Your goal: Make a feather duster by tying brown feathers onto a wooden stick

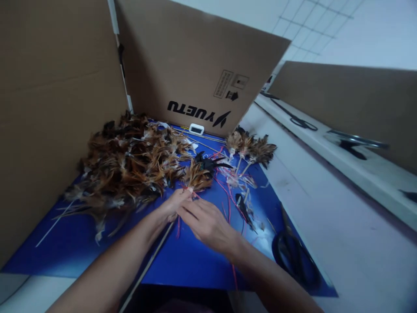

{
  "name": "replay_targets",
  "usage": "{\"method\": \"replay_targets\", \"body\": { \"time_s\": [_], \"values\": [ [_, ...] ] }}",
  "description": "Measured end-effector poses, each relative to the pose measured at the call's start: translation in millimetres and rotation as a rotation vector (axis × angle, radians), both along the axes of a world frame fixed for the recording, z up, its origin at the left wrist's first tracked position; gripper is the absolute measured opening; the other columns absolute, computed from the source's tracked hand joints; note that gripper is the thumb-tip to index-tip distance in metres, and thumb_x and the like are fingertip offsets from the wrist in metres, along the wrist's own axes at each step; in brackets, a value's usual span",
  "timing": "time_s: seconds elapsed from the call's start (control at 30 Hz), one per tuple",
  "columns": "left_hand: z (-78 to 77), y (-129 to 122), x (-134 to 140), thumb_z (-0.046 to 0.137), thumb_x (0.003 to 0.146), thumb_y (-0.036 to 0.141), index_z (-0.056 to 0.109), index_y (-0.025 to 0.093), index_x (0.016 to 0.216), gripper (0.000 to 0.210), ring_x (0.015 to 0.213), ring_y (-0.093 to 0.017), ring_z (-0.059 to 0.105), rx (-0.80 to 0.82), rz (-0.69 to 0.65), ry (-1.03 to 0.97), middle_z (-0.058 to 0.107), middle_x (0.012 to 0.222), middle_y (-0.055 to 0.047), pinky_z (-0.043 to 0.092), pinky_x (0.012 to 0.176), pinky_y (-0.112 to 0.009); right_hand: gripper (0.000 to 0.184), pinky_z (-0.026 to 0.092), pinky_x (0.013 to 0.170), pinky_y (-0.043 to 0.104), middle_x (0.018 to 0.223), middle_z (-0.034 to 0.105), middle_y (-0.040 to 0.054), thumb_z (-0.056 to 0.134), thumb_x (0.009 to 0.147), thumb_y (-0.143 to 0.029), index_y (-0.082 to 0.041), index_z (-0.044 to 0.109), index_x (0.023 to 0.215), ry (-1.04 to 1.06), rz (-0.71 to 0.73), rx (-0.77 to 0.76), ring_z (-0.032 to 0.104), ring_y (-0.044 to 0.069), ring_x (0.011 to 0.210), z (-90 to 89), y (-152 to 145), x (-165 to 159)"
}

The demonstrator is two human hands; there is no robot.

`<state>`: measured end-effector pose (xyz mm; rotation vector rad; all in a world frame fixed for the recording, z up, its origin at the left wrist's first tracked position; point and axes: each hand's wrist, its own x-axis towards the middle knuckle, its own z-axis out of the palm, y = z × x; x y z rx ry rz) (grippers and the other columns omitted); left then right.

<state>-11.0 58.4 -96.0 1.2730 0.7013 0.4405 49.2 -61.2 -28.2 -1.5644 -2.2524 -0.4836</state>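
"Holding anything, the left hand?"

"Yes, its grip is closed around the base of a tuft, feathers pointing toward the far edge. The tuft sits near the middle of the blue counter."

"And the stick?"

"It slants out from under the left hand and runs past the near edge."

"What about the right hand?"

"Its fingers are bunched against the left hand at the tuft's base. Pink string shows there too, but I cannot tell whether the right grip is closed on it."

"Any more string?"

"Loose strands lie to the right of the tuft."

"What fills the left side?"

"A heap of brown feathers, reaching back to the far left corner."

"And the far right corner?"

"Smaller tufts, some on sticks."

"Scissors?"

"Dark ones, along the right edge, toward the near right corner."

"That white gadget?"

"At the far edge, just before the cardboard."
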Motion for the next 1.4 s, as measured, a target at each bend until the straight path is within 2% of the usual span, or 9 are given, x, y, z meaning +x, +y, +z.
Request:
{"method": "replay_targets", "body": {
  "time_s": [0.03,0.1,0.23,0.4,0.53,0.67,0.83,1.13,1.4],
  "values": [
    [0.6,1.2,-0.1,0.049,0.087,0.035,0.058,0.013,0.069,0.029,0.042,-0.008,0.029,-0.093,-0.074,-0.009,0.036,0.050,0.003,0.024,0.038,-0.023,0.027,0.048,0.079,0.031,0.096,0.067,0.0092,0.039,0.093,-0.011,-0.012,0.062,0.107,-0.020,-0.032,0.000,0.060,0.017,0.089,-3.8,-15.4,3.2],
    [3.2,3.4,-0.9,0.048,0.088,0.038,0.055,0.013,0.073,0.030,0.039,-0.005,0.021,-0.177,-0.157,0.010,0.031,0.051,0.006,0.017,0.036,-0.019,0.029,0.048,0.074,0.030,0.093,0.067,0.0088,0.039,0.092,-0.009,-0.011,0.060,0.112,-0.032,-0.100,0.001,0.061,0.016,0.084,-12.7,-45.4,10.3],
    [8.7,6.0,-2.8,0.046,0.090,0.037,0.050,0.014,0.076,0.027,0.038,-0.003,0.016,-0.282,-0.196,0.008,0.027,0.054,0.009,0.010,0.035,-0.015,0.031,0.047,0.063,0.028,0.081,0.066,0.0064,0.042,0.090,-0.007,-0.010,0.056,0.118,0.038,-0.280,0.061,0.059,0.013,0.069,-33.5,-102.6,21.3],
    [10.4,7.4,-4.7,0.050,0.089,0.036,0.052,0.013,0.077,0.026,0.037,-0.002,0.017,-0.322,-0.187,-0.001,0.027,0.054,0.010,0.010,0.034,-0.013,0.026,0.048,0.077,0.036,0.094,0.066,0.0105,0.045,0.092,-0.014,-0.014,0.058,0.115,0.130,-0.556,0.097,0.060,0.019,0.088,-62.4,-159.5,16.8],
    [9.1,9.6,-5.7,0.056,0.086,0.037,0.055,0.011,0.079,0.027,0.037,-0.001,0.018,-0.321,-0.182,-0.005,0.026,0.053,0.010,0.011,0.033,-0.012,0.026,0.044,0.084,0.041,0.101,0.065,0.0112,0.051,0.091,-0.025,-0.015,0.059,0.114,0.143,-0.714,0.093,0.057,0.024,0.097,-86.3,-181.9,1.2],
    [7.7,12.7,-5.5,0.057,0.085,0.038,0.055,0.011,0.078,0.028,0.036,-0.001,0.017,-0.309,-0.181,-0.009,0.024,0.053,0.010,0.010,0.032,-0.012,0.034,0.041,0.088,0.043,0.113,0.063,0.0126,0.053,0.091,-0.030,-0.014,0.058,0.120,0.161,-0.786,0.044,0.054,0.027,0.105,-97.6,-185.2,-13.8],
    [10.2,14.4,-5.1,0.058,0.084,0.037,0.054,0.011,0.078,0.027,0.036,-0.001,0.017,-0.306,-0.182,-0.023,0.024,0.053,0.011,0.010,0.032,-0.011,0.033,0.039,0.093,0.044,0.116,0.063,0.0115,0.051,0.091,-0.028,-0.016,0.059,0.121,0.227,-0.872,0.056,0.053,0.027,0.109,-94.3,-179.0,-24.6],
    [11.4,16.8,-4.5,0.061,0.083,0.036,0.055,0.010,0.077,0.027,0.034,0.000,0.018,-0.329,-0.187,-0.063,0.026,0.051,0.011,0.010,0.030,-0.011,0.028,0.043,0.084,0.040,0.105,0.065,0.0118,0.044,0.093,-0.018,-0.013,0.062,0.114,0.203,-0.952,0.059,0.055,0.024,0.098,-91.5,-159.3,-26.1],
    [14.4,15.2,-5.1,0.061,0.083,0.035,0.053,0.011,0.076,0.026,0.034,0.000,0.019,-0.328,-0.179,-0.076,0.027,0.050,0.011,0.012,0.030,-0.010,0.035,0.046,0.078,0.034,0.089,0.062,0.0088,0.042,0.086,-0.003,-0.012,0.060,0.114,0.222,-1.002,-0.079,0.054,0.021,0.086,-74.1,-135.6,-21.2]
  ]
}}
